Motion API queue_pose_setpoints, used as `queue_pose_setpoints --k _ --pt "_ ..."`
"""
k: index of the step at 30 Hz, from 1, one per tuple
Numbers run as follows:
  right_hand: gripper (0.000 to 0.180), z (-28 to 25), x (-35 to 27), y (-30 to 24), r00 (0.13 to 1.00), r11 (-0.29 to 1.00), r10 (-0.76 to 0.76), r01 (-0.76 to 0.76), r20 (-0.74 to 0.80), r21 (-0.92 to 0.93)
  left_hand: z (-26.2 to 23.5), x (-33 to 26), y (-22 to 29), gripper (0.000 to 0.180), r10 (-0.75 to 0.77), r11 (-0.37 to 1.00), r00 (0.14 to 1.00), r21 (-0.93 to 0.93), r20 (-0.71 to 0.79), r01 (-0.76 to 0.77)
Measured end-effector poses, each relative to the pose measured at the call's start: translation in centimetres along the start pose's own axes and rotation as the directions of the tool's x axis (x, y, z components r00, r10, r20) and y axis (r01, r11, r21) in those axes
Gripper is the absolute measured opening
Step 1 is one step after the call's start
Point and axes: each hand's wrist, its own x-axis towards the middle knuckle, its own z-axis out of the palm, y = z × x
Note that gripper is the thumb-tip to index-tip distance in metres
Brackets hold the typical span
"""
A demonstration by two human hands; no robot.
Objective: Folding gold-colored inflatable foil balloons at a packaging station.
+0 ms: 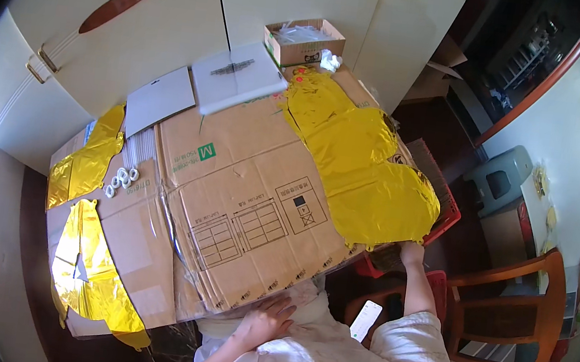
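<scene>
Left hand (pixel 267 321) rests open on the flattened brown cardboard (pixel 244 204) covering the counter — right hand (pixel 411 254) grips crinkled yellow foil sheet (pixel 364 168) beneath an open brown box (pixel 304 42).

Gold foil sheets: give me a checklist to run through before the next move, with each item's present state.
1. Right hand at the edge of the big gold foil pile: ok.
2. Firm grip on that foil: cannot tell, fingers hidden.
3. Left hand resting at the near edge of the flattened cardboard: ok.
4. Middle of the cardboard bare: ok.
5. Foil on the left fully on the cardboard: not ok, it overhangs.
6. White rings grouped together: ok.
</scene>
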Motion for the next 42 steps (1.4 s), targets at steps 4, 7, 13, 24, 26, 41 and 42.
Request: queue_pose_setpoints --k 4,7,13,24,26,41,42 --pt "0.020 -0.8 -0.6 -0.6 0.990 0.997 0.068 -0.070 0.124 0.014 0.2 -0.3 -0.1 0.038 -0.005 1.000 1.000 0.002 0.018 0.005" --pt "0.023 -5.1 -2.8 -5.3 0.998 0.976 0.036 -0.023 -0.058 0.218 -0.1 -0.2 0.2 0.040 -0.035 0.999 0.999 -0.018 0.041 0.036" --pt "0.014 -19.1 -13.8 -20.0 0.742 0.253 -0.671 0.224 0.004 0.941 -1.6 1.0 2.3 0.051 -0.177 0.932 0.981 -0.335 -0.079 0.141" --pt "0.015 -27.6 -15.8 -34.9 0.229 -0.142 -0.963 0.023 -0.144 0.990 -7.2 -9.5 -0.2 0.012 -0.259 0.912 0.903 -0.395 -0.342 0.112" --pt "0.023 -28.1 -16.2 -37.5 0.162 -0.091 -0.982 0.059 -0.099 0.994 -7.4 -12.9 -0.7 0.010 -0.432 0.847 0.845 -0.463 -0.313 0.262" --pt "0.034 -37.8 -19.4 -52.6 -0.315 -0.387 -0.706 0.922 -0.635 -0.026 7.5 -46.9 -18.7 0.037 -0.753 -0.453 -0.642 -0.593 -0.146 0.666" --pt "0.034 -38.2 -19.5 -53.4 -0.362 -0.381 -0.689 0.918 -0.628 -0.111 7.2 -46.4 -19.0 0.036 -0.732 -0.469 -0.664 -0.595 -0.151 0.652"
